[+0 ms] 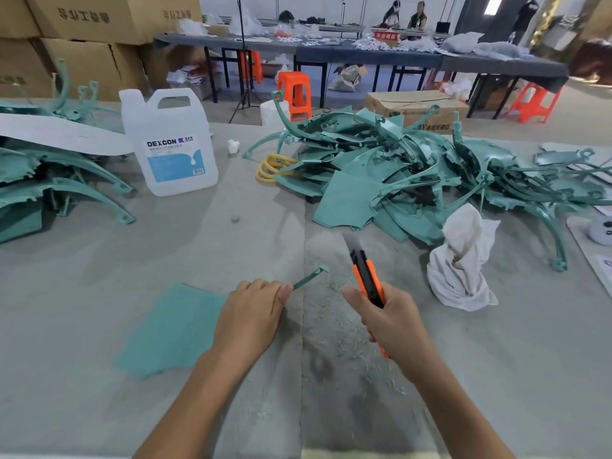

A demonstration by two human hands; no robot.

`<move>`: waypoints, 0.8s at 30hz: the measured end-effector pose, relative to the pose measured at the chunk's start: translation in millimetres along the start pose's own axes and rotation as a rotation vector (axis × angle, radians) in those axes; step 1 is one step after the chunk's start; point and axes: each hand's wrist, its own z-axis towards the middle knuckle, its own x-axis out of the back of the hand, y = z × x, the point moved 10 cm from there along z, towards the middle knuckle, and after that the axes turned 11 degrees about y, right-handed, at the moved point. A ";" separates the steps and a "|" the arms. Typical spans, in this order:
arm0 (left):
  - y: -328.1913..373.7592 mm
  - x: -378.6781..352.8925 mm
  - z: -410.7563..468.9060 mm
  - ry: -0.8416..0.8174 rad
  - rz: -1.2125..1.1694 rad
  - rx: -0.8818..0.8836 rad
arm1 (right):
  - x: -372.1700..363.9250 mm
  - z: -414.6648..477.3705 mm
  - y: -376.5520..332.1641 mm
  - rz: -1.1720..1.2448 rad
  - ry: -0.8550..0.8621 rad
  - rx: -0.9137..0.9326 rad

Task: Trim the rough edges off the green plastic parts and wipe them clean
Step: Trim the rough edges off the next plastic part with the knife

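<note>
Near centre of the table (pixel 99 293), the left hand (pixel 251 314) pinches a green plastic part (pixel 172 329); the right hand (pixel 394 321) grips an orange utility knife (pixel 366 276), blade extended. A heap of green parts (pixel 381 180) lies far right; a DEXCON jug (pixel 169 144), contents unclear, stands far left.

A grey table (pixel 99 276) bears green parts (pixel 381 167), a white jug (pixel 169 144), a rag (pixel 460 263) and shavings (pixel 334 329).

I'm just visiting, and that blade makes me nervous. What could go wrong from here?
The knife in the right hand has its blade out, close to the left hand holding the green part; a slip could cut that hand. Shavings between the hands might let the part slide.
</note>
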 end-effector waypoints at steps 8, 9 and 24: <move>4.2 -0.5 -3.4 0.028 0.111 -0.010 | -2.6 -19.7 -12.1 -0.484 0.005 0.217; 4.5 -0.1 -4.0 0.034 0.116 -0.001 | -1.5 -21.5 -12.9 -0.495 0.005 0.225; 27.8 46.4 8.7 0.164 0.241 -0.075 | 11.7 -20.6 -17.0 -0.360 0.019 0.139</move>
